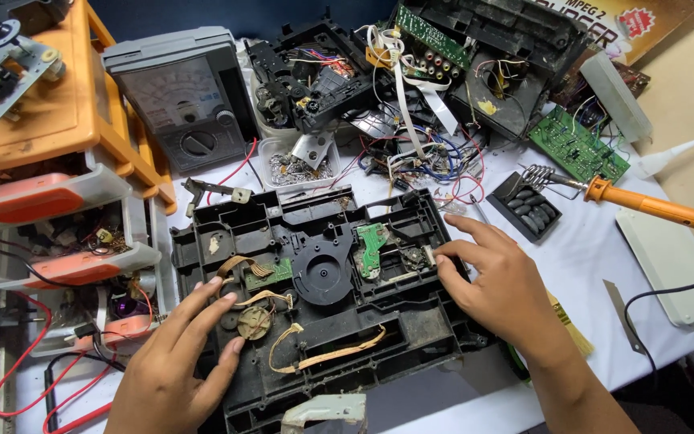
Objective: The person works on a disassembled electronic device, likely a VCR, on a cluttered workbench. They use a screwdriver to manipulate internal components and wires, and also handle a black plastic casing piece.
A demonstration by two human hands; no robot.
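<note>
The black plastic disc-player chassis (323,297) lies flat on the white cloth (596,265) in the middle of the bench, underside up, and both hands are on it. The left hand (178,354) rests spread and flat on the near left corner, fingers open and gripping nothing, simply pinning the frame down beside a small brass-coloured gear (254,321) and the tan ribbon cables (327,354). The right hand (500,285) lies over the right edge, fingers loosely extended, with the fingertips (443,259) pressed in close to the small green circuit board (373,245) and the metal part just beside it; whether anything is pinched between them I cannot tell. From where I stand, the careful way to work here is to keep that left palm steady so the frame does not slide on the cloth, and to let the right fingertips push gently, since the plastic clips and thin ribbons around the round black hub (323,277) look easy to crack or tear. I would keep the wrist off the loose cables. An orange-handled soldering iron (652,207) sits on its stand to the right, well apart from the hands, and a grey analogue meter (182,96) stands behind the chassis.
</note>
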